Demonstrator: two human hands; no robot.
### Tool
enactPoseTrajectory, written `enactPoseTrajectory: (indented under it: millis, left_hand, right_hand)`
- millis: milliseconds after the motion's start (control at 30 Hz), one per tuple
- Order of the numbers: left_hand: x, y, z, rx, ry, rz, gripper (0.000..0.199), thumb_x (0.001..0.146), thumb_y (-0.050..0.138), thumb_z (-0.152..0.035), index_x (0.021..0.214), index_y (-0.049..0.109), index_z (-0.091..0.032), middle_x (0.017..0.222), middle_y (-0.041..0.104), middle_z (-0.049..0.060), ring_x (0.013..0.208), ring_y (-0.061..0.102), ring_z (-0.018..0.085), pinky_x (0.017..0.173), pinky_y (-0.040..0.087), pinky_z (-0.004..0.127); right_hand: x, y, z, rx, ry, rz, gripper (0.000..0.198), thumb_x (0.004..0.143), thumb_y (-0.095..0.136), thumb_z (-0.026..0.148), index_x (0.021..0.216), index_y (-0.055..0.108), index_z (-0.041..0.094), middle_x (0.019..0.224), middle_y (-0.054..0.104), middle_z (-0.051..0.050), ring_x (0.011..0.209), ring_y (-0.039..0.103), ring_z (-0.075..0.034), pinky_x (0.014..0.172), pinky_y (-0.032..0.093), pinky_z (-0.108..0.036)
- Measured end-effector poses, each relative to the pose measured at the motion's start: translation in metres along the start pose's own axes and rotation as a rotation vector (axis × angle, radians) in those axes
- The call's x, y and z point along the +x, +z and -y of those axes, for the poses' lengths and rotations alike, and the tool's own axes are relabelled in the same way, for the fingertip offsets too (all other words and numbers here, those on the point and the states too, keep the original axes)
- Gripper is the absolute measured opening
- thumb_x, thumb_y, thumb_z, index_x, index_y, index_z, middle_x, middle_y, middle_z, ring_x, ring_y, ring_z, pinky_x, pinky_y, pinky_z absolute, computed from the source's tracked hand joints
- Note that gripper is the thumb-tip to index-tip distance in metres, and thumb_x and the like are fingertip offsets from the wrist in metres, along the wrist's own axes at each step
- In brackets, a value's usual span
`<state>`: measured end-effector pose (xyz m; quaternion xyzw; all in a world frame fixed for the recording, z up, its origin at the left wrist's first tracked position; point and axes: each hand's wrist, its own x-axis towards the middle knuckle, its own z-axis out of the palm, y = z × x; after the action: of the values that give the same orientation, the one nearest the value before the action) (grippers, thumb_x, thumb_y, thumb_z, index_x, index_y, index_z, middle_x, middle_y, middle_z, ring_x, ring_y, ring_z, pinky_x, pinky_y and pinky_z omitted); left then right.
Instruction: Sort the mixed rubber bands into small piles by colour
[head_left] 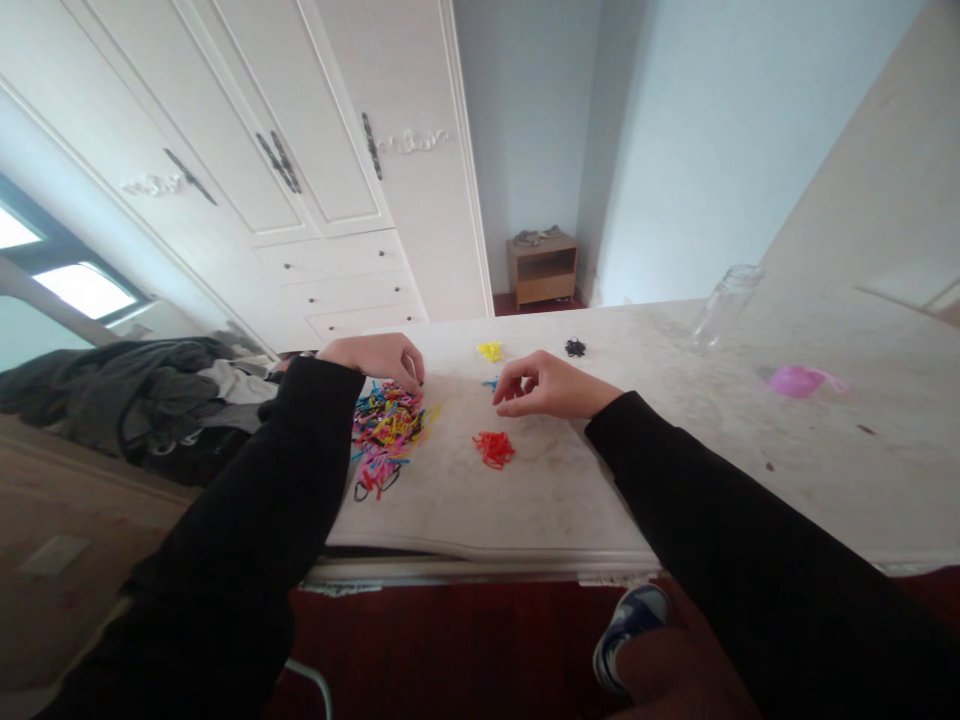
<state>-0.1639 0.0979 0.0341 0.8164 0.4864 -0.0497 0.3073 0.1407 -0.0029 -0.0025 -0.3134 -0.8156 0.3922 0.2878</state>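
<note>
My left hand [384, 358] reaches over the far edge of a mixed pile of small coloured rubber bands [390, 420]. Its fingers are bent down and pinched at the pile; what lies between the tips is hidden. Just right of a few blue rubber bands [490, 383], partly covered by my fingers, is my right hand [544, 385]. Thumb and forefinger there are drawn together, and I cannot make out anything between them. Small separate heaps surround it: red rubber bands [494, 450] nearer to me, yellow ones [490, 351] and black ones [575, 347] farther back.
All this lies on a white table [442, 500]. A clear glass jar [726, 305] and a pink balloon-like thing [799, 380] are to the right. Dark clothes [127, 400] are heaped at the left. A white wardrobe [300, 130] and a small wooden cabinet [544, 270] stand beyond.
</note>
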Motion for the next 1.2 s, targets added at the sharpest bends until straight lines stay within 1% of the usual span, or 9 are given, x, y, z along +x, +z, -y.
enactPoseTrajectory:
  millis: [100, 200, 267, 467, 667, 833, 933, 1033, 1200]
  left_hand:
    - [0.0, 0.001, 0.001, -0.03, -0.014, 0.028, 0.021, 0.056, 0.082, -0.032, 0.075, 0.082, -0.024, 0.067, 0.077, 0.002, 0.056, 0.066, 0.016, 0.056, 0.042, 0.024]
    - [-0.001, 0.002, -0.003, -0.048, 0.049, 0.029, 0.02, 0.057, 0.08, -0.029, 0.077, 0.082, -0.024, 0.065, 0.076, 0.001, 0.054, 0.065, 0.016, 0.055, 0.041, 0.023]
    - [-0.003, 0.002, -0.008, -0.041, 0.097, -0.005, 0.02, 0.06, 0.079, -0.027, 0.079, 0.082, -0.023, 0.064, 0.076, 0.001, 0.054, 0.065, 0.015, 0.055, 0.04, 0.023]
    - [-0.006, 0.003, -0.019, -0.078, 0.101, -0.1, 0.024, 0.061, 0.081, -0.032, 0.082, 0.078, -0.021, 0.069, 0.077, 0.004, 0.061, 0.067, 0.019, 0.058, 0.042, 0.027]
    - [-0.001, 0.012, -0.02, -0.271, 0.24, -0.138, 0.024, 0.063, 0.085, -0.028, 0.084, 0.074, -0.021, 0.079, 0.078, 0.005, 0.07, 0.076, 0.022, 0.062, 0.054, 0.029]
    - [0.005, 0.025, -0.035, -0.432, 0.383, -0.193, 0.032, 0.066, 0.088, -0.028, 0.095, 0.077, -0.019, 0.099, 0.081, 0.01, 0.071, 0.077, 0.019, 0.065, 0.06, 0.03]
    - [0.008, 0.033, -0.047, -0.518, 0.443, -0.258, 0.034, 0.067, 0.09, -0.03, 0.097, 0.076, -0.018, 0.095, 0.082, 0.01, 0.066, 0.074, 0.017, 0.066, 0.062, 0.032]
    - [0.01, 0.041, -0.057, -0.588, 0.477, -0.328, 0.032, 0.07, 0.089, -0.031, 0.096, 0.075, -0.019, 0.087, 0.081, 0.008, 0.07, 0.076, 0.018, 0.069, 0.064, 0.033]
    - [0.011, 0.051, -0.067, -0.621, 0.517, -0.363, 0.033, 0.069, 0.09, -0.031, 0.095, 0.073, -0.018, 0.083, 0.079, 0.006, 0.075, 0.077, 0.02, 0.075, 0.066, 0.037]
  right_hand:
    - [0.0, 0.0, 0.0, 0.006, 0.009, 0.003, 0.015, 0.076, 0.078, 0.028, 0.081, 0.077, 0.013, 0.067, 0.063, 0.001, 0.066, 0.053, -0.011, 0.065, 0.039, -0.028]
    - [0.0, 0.0, 0.001, 0.004, 0.011, 0.0, 0.016, 0.077, 0.078, 0.029, 0.081, 0.077, 0.013, 0.068, 0.064, 0.0, 0.066, 0.054, -0.012, 0.065, 0.04, -0.028]
    - [-0.001, -0.001, 0.0, 0.004, 0.015, -0.004, 0.017, 0.077, 0.078, 0.03, 0.081, 0.077, 0.013, 0.069, 0.065, 0.0, 0.067, 0.054, -0.012, 0.065, 0.04, -0.028]
    - [-0.001, -0.001, 0.0, 0.007, 0.023, -0.023, 0.018, 0.077, 0.077, 0.031, 0.081, 0.077, 0.013, 0.073, 0.069, -0.002, 0.068, 0.055, -0.012, 0.067, 0.041, -0.029]
    - [0.0, -0.001, 0.0, 0.008, 0.031, -0.046, 0.018, 0.076, 0.077, 0.031, 0.08, 0.076, 0.013, 0.07, 0.068, -0.002, 0.066, 0.055, -0.012, 0.066, 0.042, -0.028]
    - [0.001, 0.0, -0.005, -0.025, 0.022, -0.131, 0.016, 0.076, 0.076, 0.03, 0.078, 0.077, 0.014, 0.069, 0.068, -0.001, 0.063, 0.055, -0.011, 0.065, 0.041, -0.028]
    - [0.001, 0.001, -0.008, -0.068, 0.041, -0.168, 0.014, 0.076, 0.075, 0.028, 0.077, 0.076, 0.014, 0.068, 0.069, -0.001, 0.062, 0.055, -0.011, 0.064, 0.041, -0.027]
    - [0.001, 0.001, -0.008, -0.102, 0.053, -0.186, 0.012, 0.077, 0.074, 0.026, 0.077, 0.076, 0.014, 0.067, 0.068, -0.001, 0.062, 0.056, -0.011, 0.064, 0.041, -0.027]
    - [0.002, 0.002, -0.005, -0.074, -0.016, -0.204, 0.013, 0.078, 0.075, 0.026, 0.085, 0.079, 0.015, 0.077, 0.073, -0.003, 0.072, 0.062, -0.013, 0.067, 0.045, -0.026]
